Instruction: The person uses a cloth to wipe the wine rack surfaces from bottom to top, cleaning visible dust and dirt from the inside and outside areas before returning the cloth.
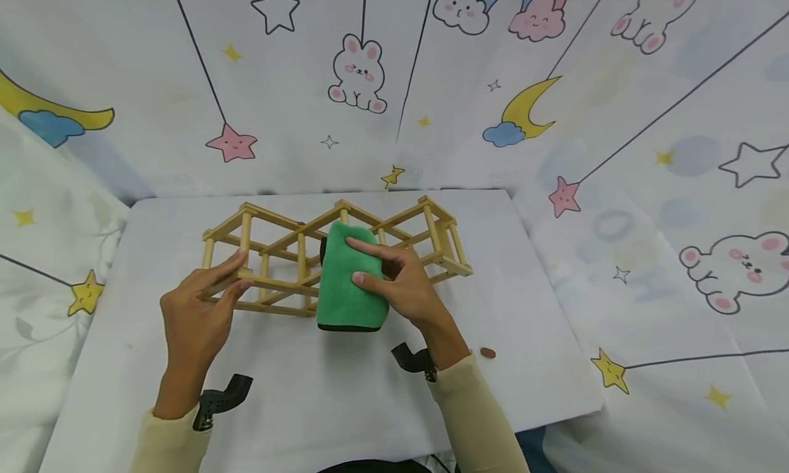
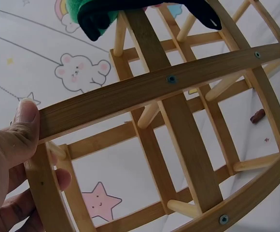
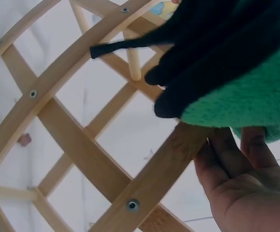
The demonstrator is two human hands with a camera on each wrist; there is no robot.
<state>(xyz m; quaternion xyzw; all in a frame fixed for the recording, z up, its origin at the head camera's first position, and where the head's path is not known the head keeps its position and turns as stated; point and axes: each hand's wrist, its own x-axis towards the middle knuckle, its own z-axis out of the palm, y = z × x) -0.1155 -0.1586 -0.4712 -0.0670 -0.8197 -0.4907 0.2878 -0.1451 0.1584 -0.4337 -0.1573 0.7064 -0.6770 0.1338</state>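
A light wooden lattice rack (image 1: 301,257) with round dowels and screwed slats stands in a zigzag on the white table. At its left end, my left hand (image 1: 198,315) grips a corner, the thumb on the upper rail (image 2: 106,99) and fingers round the upright in the left wrist view. My right hand (image 1: 409,288) holds a folded green cloth (image 1: 345,288) with dark edging against the rack's middle. From the right wrist view, the cloth (image 3: 256,96) lies over the end of a slat (image 3: 164,162), with fingers beneath it. Some of those fingertips are hidden by the cloth.
A small reddish-brown piece (image 1: 487,352) lies on the table (image 1: 530,384) to the right of my right wrist. Behind the table hangs a white curtain (image 1: 296,90) printed with stars, moons and bunnies. Black wrist mounts (image 1: 223,398) stick out from both wrists.
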